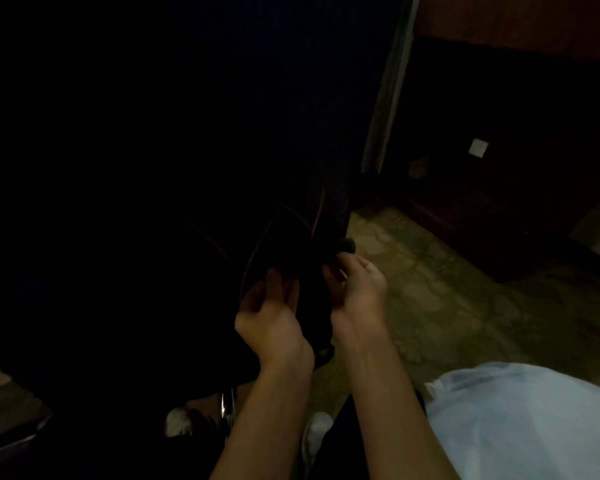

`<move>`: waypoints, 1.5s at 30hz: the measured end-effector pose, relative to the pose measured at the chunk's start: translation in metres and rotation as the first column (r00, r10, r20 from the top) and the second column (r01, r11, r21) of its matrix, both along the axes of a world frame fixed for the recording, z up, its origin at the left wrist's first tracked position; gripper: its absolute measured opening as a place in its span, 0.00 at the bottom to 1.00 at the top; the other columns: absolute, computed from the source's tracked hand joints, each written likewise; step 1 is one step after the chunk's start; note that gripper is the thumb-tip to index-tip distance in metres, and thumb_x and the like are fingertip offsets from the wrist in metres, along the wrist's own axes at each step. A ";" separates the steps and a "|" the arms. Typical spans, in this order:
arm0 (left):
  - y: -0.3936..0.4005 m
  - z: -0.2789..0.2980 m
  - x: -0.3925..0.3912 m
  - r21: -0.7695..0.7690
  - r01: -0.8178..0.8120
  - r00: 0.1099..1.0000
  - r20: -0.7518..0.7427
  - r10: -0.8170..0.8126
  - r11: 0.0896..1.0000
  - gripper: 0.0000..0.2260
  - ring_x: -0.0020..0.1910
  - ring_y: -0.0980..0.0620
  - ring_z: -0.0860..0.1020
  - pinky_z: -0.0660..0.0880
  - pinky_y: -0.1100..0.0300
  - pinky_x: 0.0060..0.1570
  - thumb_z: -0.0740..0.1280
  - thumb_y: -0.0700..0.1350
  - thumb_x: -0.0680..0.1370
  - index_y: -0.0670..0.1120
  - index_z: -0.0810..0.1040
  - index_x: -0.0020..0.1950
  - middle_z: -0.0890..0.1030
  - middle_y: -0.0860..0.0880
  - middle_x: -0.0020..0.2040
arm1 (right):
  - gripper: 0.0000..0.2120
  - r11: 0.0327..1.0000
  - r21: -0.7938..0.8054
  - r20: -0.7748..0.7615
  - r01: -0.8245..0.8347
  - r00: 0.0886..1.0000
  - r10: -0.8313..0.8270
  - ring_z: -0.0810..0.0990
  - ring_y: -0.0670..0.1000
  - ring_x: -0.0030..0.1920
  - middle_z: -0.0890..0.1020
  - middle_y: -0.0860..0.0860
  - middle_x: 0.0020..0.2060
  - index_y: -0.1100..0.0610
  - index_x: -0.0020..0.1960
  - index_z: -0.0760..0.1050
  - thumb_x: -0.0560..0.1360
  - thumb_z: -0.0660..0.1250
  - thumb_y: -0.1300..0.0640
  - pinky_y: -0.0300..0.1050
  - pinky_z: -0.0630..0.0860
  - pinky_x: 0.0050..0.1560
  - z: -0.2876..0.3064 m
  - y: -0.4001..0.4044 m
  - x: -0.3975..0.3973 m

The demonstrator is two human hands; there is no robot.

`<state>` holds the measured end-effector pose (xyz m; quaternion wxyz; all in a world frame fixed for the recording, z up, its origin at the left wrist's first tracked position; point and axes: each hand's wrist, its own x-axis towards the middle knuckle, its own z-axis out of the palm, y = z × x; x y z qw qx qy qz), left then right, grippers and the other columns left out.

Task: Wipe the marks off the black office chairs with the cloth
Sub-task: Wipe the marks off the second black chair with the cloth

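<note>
dim room, patterned carpet (430,271), dark wooden cabinet (499,202) at right.

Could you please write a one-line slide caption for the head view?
In dim light, left hand and right hand hold a dark cloth against a black office chair.

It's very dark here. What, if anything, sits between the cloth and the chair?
Nothing visible: both hands, left hand and right hand, hold the dark cloth right before the black chair. Darkness hides whether they touch.
</note>
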<state>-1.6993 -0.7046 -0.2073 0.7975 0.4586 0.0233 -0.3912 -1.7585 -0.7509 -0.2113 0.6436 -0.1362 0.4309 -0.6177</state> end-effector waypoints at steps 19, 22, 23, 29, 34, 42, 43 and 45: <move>-0.001 -0.053 -0.009 0.205 0.339 0.918 -0.286 -0.275 0.918 0.07 0.37 0.48 0.76 0.75 0.57 0.32 0.69 0.39 0.77 0.37 0.79 0.51 0.79 0.42 0.43 | 0.02 0.963 0.252 -0.358 -0.097 0.915 0.186 0.79 0.56 0.37 0.79 0.59 0.40 0.62 0.50 0.73 0.79 0.63 0.63 0.41 0.74 0.31 -0.067 0.011 -0.006; -0.002 -0.049 -0.011 0.192 0.327 0.919 -0.293 -0.264 0.925 0.04 0.39 0.48 0.76 0.74 0.58 0.33 0.66 0.38 0.79 0.37 0.77 0.51 0.78 0.42 0.43 | 0.01 0.967 0.247 -0.386 -0.066 0.909 0.161 0.77 0.52 0.34 0.78 0.56 0.37 0.61 0.48 0.72 0.78 0.63 0.65 0.38 0.72 0.27 -0.069 0.008 -0.008; -0.003 -0.050 -0.011 0.190 0.308 0.925 -0.288 -0.248 0.932 0.06 0.40 0.47 0.76 0.74 0.58 0.36 0.65 0.37 0.79 0.36 0.76 0.54 0.78 0.42 0.44 | 0.01 0.965 0.254 -0.382 -0.068 0.909 0.164 0.77 0.52 0.34 0.78 0.56 0.37 0.61 0.48 0.72 0.78 0.63 0.65 0.39 0.71 0.28 -0.071 0.007 -0.009; 0.000 -0.028 -0.011 0.173 0.223 0.974 -0.089 -0.210 0.959 0.13 0.49 0.45 0.80 0.77 0.55 0.47 0.66 0.37 0.79 0.37 0.76 0.64 0.81 0.41 0.55 | 0.03 0.975 0.169 -0.267 -0.144 0.945 0.186 0.80 0.54 0.37 0.80 0.58 0.40 0.62 0.48 0.73 0.78 0.64 0.62 0.42 0.76 0.31 -0.040 0.005 -0.015; 0.003 0.042 -0.013 0.002 0.213 0.940 0.271 -0.205 0.977 0.05 0.43 0.54 0.84 0.80 0.63 0.40 0.67 0.41 0.79 0.45 0.81 0.54 0.86 0.50 0.44 | 0.01 0.980 -0.191 -0.292 -0.045 0.956 -0.013 0.82 0.57 0.41 0.81 0.56 0.40 0.60 0.46 0.75 0.77 0.65 0.63 0.50 0.79 0.42 0.039 -0.005 -0.012; -0.004 0.125 0.003 -0.104 0.149 0.726 0.687 -0.037 0.983 0.11 0.33 0.55 0.83 0.78 0.65 0.32 0.69 0.47 0.79 0.50 0.80 0.36 0.84 0.55 0.32 | 0.05 0.841 -0.540 -0.407 -0.003 0.876 -0.258 0.82 0.45 0.44 0.81 0.50 0.44 0.51 0.48 0.73 0.76 0.70 0.55 0.41 0.81 0.45 0.131 0.003 -0.004; -0.004 0.126 0.004 -0.098 0.142 0.713 0.700 -0.033 0.985 0.11 0.32 0.57 0.83 0.78 0.66 0.31 0.68 0.47 0.79 0.51 0.79 0.36 0.83 0.56 0.30 | 0.06 0.823 -0.569 -0.427 -0.009 0.858 -0.286 0.81 0.41 0.43 0.81 0.48 0.44 0.52 0.48 0.73 0.76 0.70 0.54 0.37 0.79 0.44 0.131 0.005 -0.002; -0.005 0.118 0.006 -0.062 0.107 0.649 0.760 -0.022 0.992 0.13 0.30 0.60 0.82 0.78 0.64 0.31 0.69 0.48 0.79 0.53 0.78 0.34 0.82 0.57 0.28 | 0.06 0.785 -0.620 -0.492 -0.020 0.789 -0.368 0.80 0.38 0.41 0.80 0.46 0.42 0.53 0.48 0.72 0.76 0.69 0.56 0.31 0.74 0.41 0.120 0.005 0.000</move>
